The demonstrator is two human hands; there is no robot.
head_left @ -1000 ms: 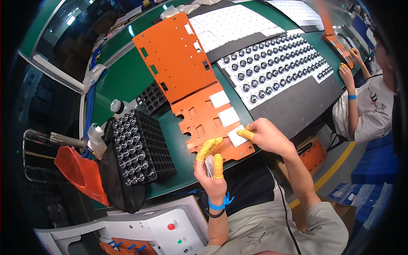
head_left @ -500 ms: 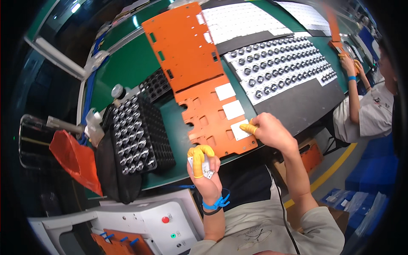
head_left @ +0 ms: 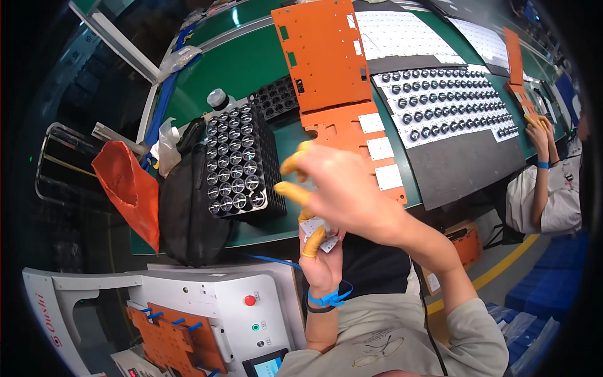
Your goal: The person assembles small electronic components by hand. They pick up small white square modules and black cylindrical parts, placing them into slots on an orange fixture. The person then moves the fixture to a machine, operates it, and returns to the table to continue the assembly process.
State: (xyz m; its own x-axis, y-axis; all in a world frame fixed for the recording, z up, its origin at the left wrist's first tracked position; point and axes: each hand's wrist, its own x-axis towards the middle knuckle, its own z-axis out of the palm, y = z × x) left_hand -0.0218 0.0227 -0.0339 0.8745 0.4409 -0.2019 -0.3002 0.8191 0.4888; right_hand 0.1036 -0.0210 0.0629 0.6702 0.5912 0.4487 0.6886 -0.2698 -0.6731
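Note:
My left hand [head_left: 321,261], with yellow finger cots, is closed around a few small white square boards [head_left: 328,244] near the table's front edge. My right hand [head_left: 342,188] is stretched leftward above the near part of an orange hinged fixture [head_left: 342,135], hiding much of it. Its cotted thumb and finger are apart with nothing between them, pointing toward a black tray [head_left: 267,204] filled with rows of clear, shiny lenses [head_left: 235,157]. Three white square boards [head_left: 379,149] lie in a column along the right side of the fixture's base. The fixture's orange lid [head_left: 326,56] is swung back.
White sheets with rows of black round lens parts [head_left: 440,100] lie on a dark board [head_left: 458,166] to the right. A second black tray [head_left: 276,97] and a jar [head_left: 217,98] stand behind. An orange bag [head_left: 129,195] hangs left, above a white machine [head_left: 220,308]. A co-worker's hands [head_left: 539,132] work at far right.
My right hand has left the board at the fixture's near right corner and swung left across the fixture, its fingers parting. My left hand still holds boards. The view has shifted.

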